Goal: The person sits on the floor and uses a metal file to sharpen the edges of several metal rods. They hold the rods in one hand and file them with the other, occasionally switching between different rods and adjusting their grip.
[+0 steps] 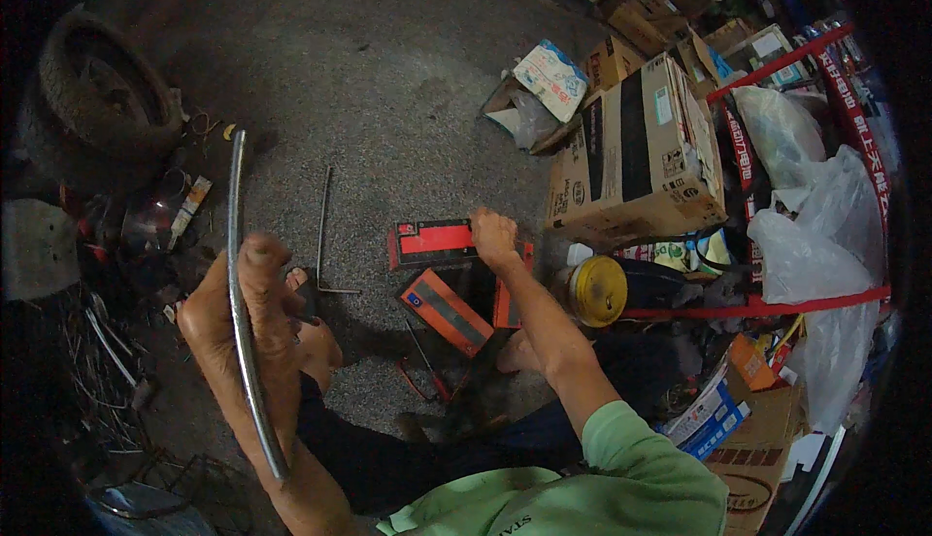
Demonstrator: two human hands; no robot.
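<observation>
My left hand holds a long, slightly bent silver metal rod upright at the left. In the middle, my right hand has its fingers curled on the black edge at the right end of a red-and-black battery-like block. An orange block with a dark stripe and blue dot lies below it, and another orange block is partly behind my forearm. An L-shaped metal bar lies on the ground between my hands. A red-handled screwdriver lies near my feet.
A tire, tangled wires and scrap line the left. Cardboard boxes, a yellow-lidded container, plastic bags and red rack bars crowd the right. The ground is rough grey pavement.
</observation>
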